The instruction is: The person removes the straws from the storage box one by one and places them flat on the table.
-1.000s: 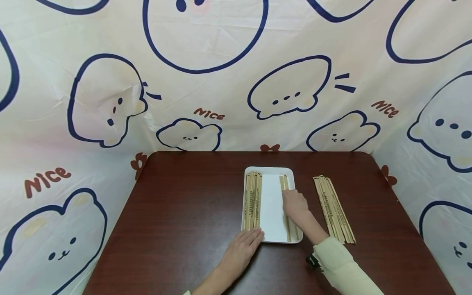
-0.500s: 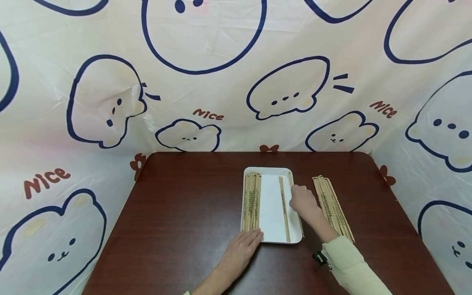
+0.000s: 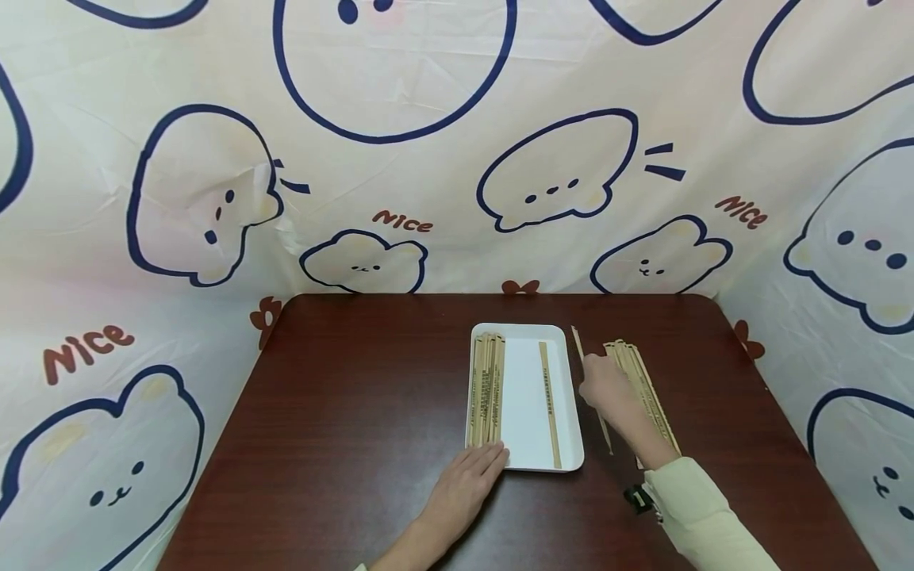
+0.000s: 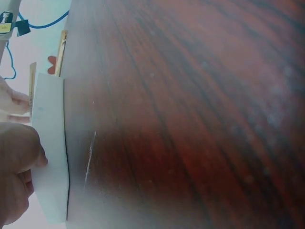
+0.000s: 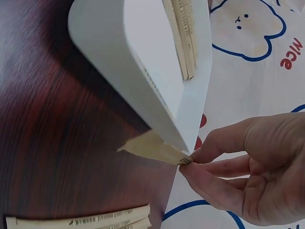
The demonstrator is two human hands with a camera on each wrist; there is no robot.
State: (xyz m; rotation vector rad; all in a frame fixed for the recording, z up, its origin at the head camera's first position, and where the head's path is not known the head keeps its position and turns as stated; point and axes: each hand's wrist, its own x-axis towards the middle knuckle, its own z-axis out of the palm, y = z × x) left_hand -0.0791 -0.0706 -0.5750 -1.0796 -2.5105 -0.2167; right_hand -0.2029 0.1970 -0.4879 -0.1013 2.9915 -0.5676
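My right hand [image 3: 616, 388] pinches one slim paper-wrapped chopstick packet [image 5: 155, 147] between thumb and fingertips. That packet stands just outside the right side of the white tray [image 3: 524, 396], its far end pointing away from me. Inside the tray, a row of similar packets [image 3: 485, 388] lines the left side, and a single packet [image 3: 549, 400] lies toward the right. My left hand [image 3: 464, 484] holds the tray's near left corner, fingers over the rim. In the left wrist view a digit presses against the outer tray wall [image 4: 50, 129].
A loose pile of wrapped chopstick packets [image 3: 630, 361] lies right of the tray, partly hidden under my right hand and forearm. All rests on a dark brown wooden table [image 3: 371, 381]. A cartoon-printed cloth [image 3: 443, 174] hangs behind and beside it.
My right hand has taken a packet from the tray's right side and carried it rightward over the rim, toward the pile. One packet stays at that side. My left hand holds its place.
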